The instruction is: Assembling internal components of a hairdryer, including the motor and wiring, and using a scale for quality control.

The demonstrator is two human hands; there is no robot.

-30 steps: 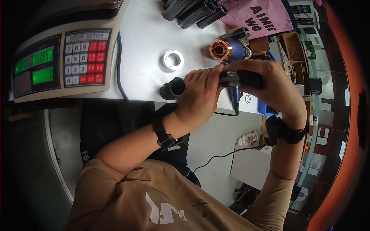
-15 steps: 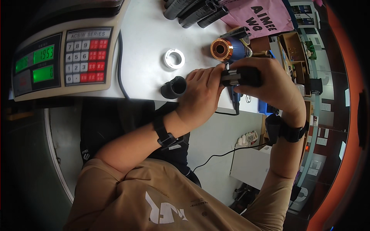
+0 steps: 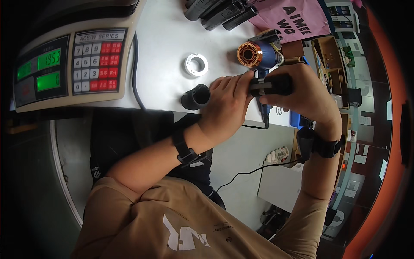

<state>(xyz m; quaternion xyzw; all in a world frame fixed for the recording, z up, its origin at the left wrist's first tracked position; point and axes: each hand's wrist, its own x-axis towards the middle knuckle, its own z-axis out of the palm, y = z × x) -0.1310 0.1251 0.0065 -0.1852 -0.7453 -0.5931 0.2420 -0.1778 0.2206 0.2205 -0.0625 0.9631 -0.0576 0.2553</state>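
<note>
My right hand [image 3: 304, 88] grips a black cylindrical piece with a silver band [image 3: 271, 84], holding it sideways over the table edge. Against its left end rest the fingertips of my left hand [image 3: 228, 97]. That hand is palm down with its fingers bent and pressed together, and whatever lies under them is hidden. Just left of it a short black hollow cylinder [image 3: 196, 97] lies tilted on the table. Beyond that is a white ring-shaped roll [image 3: 196, 64]. A blue hair dryer with a copper-coloured grille [image 3: 250, 55] lies behind my hands, its handle partly covered by them.
On the left stands a scale with a keypad and green display [image 3: 71, 64]; its dark cable [image 3: 135, 73] runs down beside it. Several black tubes [image 3: 220, 13] lie at the back near a pink bag [image 3: 289, 19]. Wooden compartments [image 3: 328, 52] are at the right.
The black cylindrical piece has turned a little in my right hand, so its silver part shows narrower and darker. My hands stay almost in place.
</note>
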